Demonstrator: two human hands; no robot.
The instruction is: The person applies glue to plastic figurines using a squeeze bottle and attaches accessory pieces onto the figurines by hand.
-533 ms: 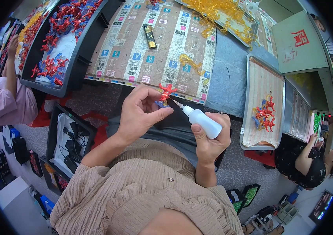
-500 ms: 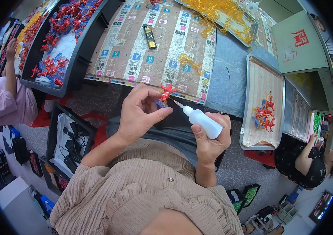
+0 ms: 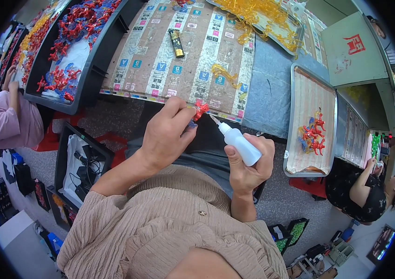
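My left hand (image 3: 166, 132) pinches a small red and blue plastic figurine (image 3: 200, 109) just in front of the table edge. Its blue lower part is mostly hidden behind my fingers. In my right hand (image 3: 252, 162) is a white squeeze bottle (image 3: 241, 145) with a thin nozzle, tilted so that the tip points up and left toward the figurine. The tip is close to the red part; whether it touches I cannot tell. On the table beyond lie a curved translucent yellow piece (image 3: 225, 75) and a black lighter-shaped object (image 3: 176, 44).
At the left a black crate (image 3: 96, 69) holds many red and blue figurines. To the right stands a metal tray (image 3: 295, 139) with several red figurines (image 3: 313, 135). A tray of yellow pieces (image 3: 295, 39) sits at the back. Co-workers sit on both sides.
My left hand has turned the figurine, so its red part now faces the bottle and less blue shows. The bottle has hardly moved. The left co-worker's hand has come down.
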